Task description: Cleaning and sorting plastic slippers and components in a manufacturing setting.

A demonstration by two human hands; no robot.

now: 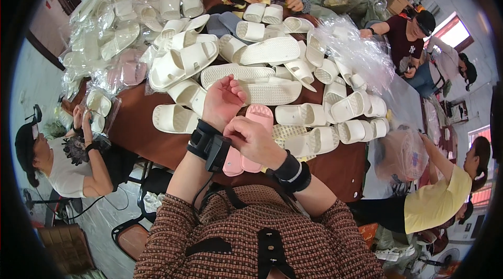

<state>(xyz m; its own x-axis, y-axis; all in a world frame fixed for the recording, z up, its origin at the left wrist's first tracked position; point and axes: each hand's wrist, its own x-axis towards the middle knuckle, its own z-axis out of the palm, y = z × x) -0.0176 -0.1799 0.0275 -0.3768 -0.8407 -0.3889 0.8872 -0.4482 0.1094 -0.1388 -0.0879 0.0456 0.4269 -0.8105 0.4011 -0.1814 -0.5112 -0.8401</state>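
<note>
My left hand (225,102) is turned palm up over the pale slippers, its fingers loosely curled in with nothing visible in them. A black box-shaped device (216,153) is strapped to that wrist. Beside it, my right hand (255,141) has its fingers bent together at the edge of the device; whatever lies between the fingertips is hidden. Under my hands lies a pair of pink slippers (260,116), partly covered by the right hand. Just right of them is a sheet of small yellowish stickers (287,133), partly under a white slipper (313,142).
Many white slippers (270,51) cover the brown table (137,121). Bagged slippers (118,38) heap up at the far left, and clear plastic bags (356,43) lie at the right. Co-workers sit around the table; one at the left (73,158) handles a bagged pair.
</note>
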